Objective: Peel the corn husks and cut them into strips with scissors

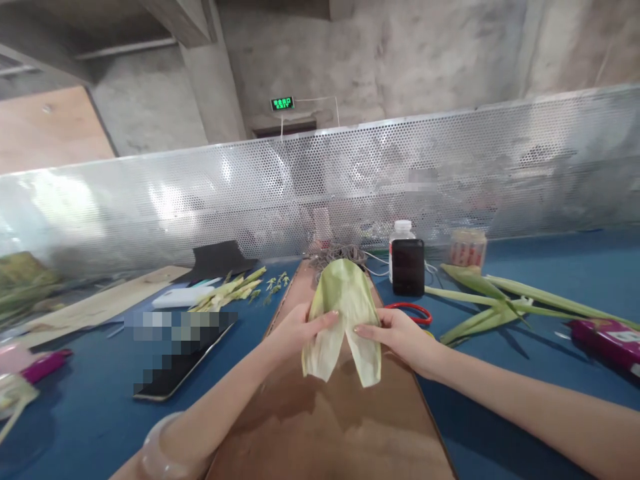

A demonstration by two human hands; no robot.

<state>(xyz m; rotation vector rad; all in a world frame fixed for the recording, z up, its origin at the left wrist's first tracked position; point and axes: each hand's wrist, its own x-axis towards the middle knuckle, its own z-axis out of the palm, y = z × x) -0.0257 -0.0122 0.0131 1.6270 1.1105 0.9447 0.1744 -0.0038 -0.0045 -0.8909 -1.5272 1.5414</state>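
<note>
A pale green corn husk [345,293] is held up over the brown board, its lower part split into two flaps. My left hand [305,328] pinches the left side of it, thumb on the front and fingers hidden behind. On the right side, my right hand [397,335] grips the other flap the same way, thumb in front. Both thumbs lie close to the top of the split. Under the hands the brown board [330,427] runs away from me along the blue table.
A black phone [408,267] leans against a white-capped bottle [403,227]. Red-handled scissors [415,308] lie beside my right hand. Green leaves [480,310], a jar [467,250] and a purple packet [607,343] are at right. A dark tablet-like object [185,360] and plant stems [230,291] lie left.
</note>
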